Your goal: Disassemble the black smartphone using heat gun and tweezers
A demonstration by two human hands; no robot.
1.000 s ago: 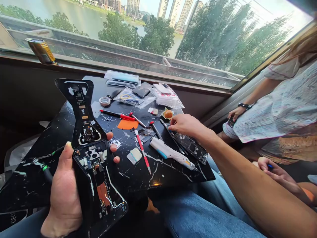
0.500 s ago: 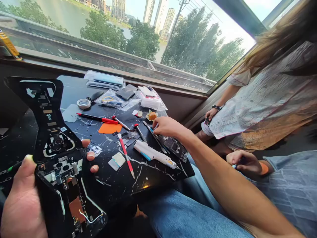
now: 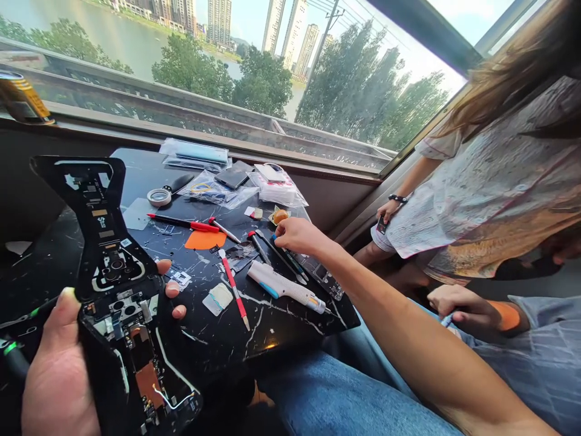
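In my left hand [image 3: 63, 369] is an opened phone [image 3: 145, 357], held upright with its camera modules, copper-coloured patch and white cable showing. My thumb is on one side of it, and my fingertips wrap round the other. Over the table's right part, my right hand [image 3: 297, 236] has its fingers closed on a thin tool with a blue end [image 3: 275, 238]; its exact kind is hidden. Beneath that wrist lies a bare phone frame [image 3: 329, 280]. Metal tweezers [image 3: 288, 263] and a red-capped screwdriver [image 3: 259, 247] lie nearby, and a white electric screwdriver [image 3: 285, 287] rests closer to me.
On the black marbled table [image 3: 272, 330] are a red-and-white pen-like tool [image 3: 235, 289], an orange sheet [image 3: 205, 239], a tape roll [image 3: 158, 197] and plastic bags [image 3: 218, 188]. A can [image 3: 25, 100] stands on the window ledge. Two people are at the right, one holding something light blue.
The phone and my left hand have shifted slightly right and down in view. My right hand has moved a little left and down, near the blue-ended tool.
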